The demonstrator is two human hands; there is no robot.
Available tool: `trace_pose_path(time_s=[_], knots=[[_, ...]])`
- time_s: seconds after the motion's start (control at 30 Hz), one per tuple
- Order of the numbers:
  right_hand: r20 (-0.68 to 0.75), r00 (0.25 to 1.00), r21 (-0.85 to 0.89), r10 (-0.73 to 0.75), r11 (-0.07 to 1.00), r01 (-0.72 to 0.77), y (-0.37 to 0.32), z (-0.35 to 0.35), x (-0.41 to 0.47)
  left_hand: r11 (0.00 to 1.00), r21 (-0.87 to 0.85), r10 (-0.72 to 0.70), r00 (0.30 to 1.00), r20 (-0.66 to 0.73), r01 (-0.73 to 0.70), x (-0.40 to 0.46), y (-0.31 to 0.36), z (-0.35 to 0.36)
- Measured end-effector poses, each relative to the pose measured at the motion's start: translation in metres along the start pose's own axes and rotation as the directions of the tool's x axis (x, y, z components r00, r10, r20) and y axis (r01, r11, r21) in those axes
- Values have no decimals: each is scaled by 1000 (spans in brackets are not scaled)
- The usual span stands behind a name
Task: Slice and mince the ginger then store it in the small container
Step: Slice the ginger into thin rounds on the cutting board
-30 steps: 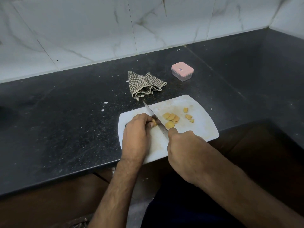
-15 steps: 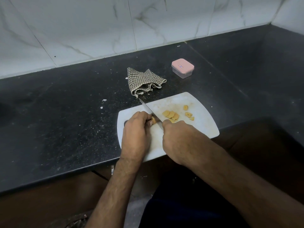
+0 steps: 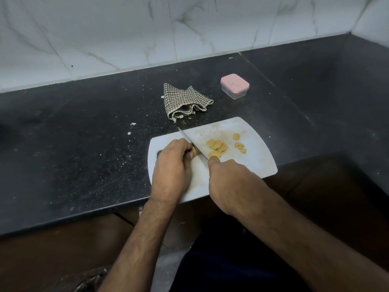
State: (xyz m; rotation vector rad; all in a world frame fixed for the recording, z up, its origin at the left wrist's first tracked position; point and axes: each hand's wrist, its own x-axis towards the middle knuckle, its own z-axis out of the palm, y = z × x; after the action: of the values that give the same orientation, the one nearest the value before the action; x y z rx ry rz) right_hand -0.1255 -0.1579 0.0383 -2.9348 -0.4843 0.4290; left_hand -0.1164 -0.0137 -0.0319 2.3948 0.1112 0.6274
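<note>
A white cutting board (image 3: 252, 165) lies at the front edge of the black counter. My left hand (image 3: 171, 165) pinches a small ginger stub (image 3: 193, 153) down on the board. My right hand (image 3: 229, 184) grips the handle of a knife (image 3: 189, 140), whose blade runs diagonally just right of the stub, its tip near the board's far left edge. Several yellow ginger slices (image 3: 216, 146) lie right of the blade, with a few smaller bits (image 3: 239, 144) further right. The small clear container with a pink lid (image 3: 234, 85) stands closed behind the board.
A checked cloth (image 3: 185, 102) lies crumpled on the counter (image 3: 84, 144) just behind the board's left part. White crumbs dot the counter left of the board. A marble-tiled wall rises at the back and right.
The knife has slid back toward me after a forward stroke, and my right hand has drawn back with it. My left hand has stayed on the stub.
</note>
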Motion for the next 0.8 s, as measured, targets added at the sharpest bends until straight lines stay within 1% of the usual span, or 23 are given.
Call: trace_pose_path(time_s=[0.13, 0.23, 0.33, 0.37, 0.43, 0.5, 0.53, 0.6, 0.67, 0.8], knots=[[-71, 997, 0, -15, 1000, 15, -6, 13, -4, 999, -29, -46, 999, -11, 45, -1, -3, -2], [-67, 998, 15, -1, 1000, 2, -8, 20, -6, 997, -39, -69, 998, -5, 69, 0, -4, -1], [-58, 998, 17, -32, 999, 33, 0, 17, -5, 998, -34, -54, 999, 1, 54, -1, 0, 0], [-34, 999, 26, -36, 999, 37, 5, 14, -4, 999, -21, -47, 999, 6, 47, -1, 1, 0], [73, 997, 112, -20, 994, 11, 15, 1, -3, 999, 3, -44, 999, 11, 44, -1, 2, -1], [173, 985, 269, 1, 962, -48, 26, -9, -3, 999, 5, -53, 999, 6, 53, 0, 2, -1], [192, 981, 337, 5, 939, -71, 32, -12, -4, 999, 7, -54, 999, 2, 54, 0, 1, -2], [179, 984, 431, 3, 899, -81, 41, -13, -5, 999, 15, -46, 999, -2, 46, 0, 1, -1], [152, 988, 486, 4, 871, -78, 47, -12, -8, 999, 25, -41, 999, 3, 41, 0, 2, 0], [112, 994, 484, 16, 872, -69, 51, -12, -11, 999, 43, -33, 999, 16, 32, -1, 5, 1]])
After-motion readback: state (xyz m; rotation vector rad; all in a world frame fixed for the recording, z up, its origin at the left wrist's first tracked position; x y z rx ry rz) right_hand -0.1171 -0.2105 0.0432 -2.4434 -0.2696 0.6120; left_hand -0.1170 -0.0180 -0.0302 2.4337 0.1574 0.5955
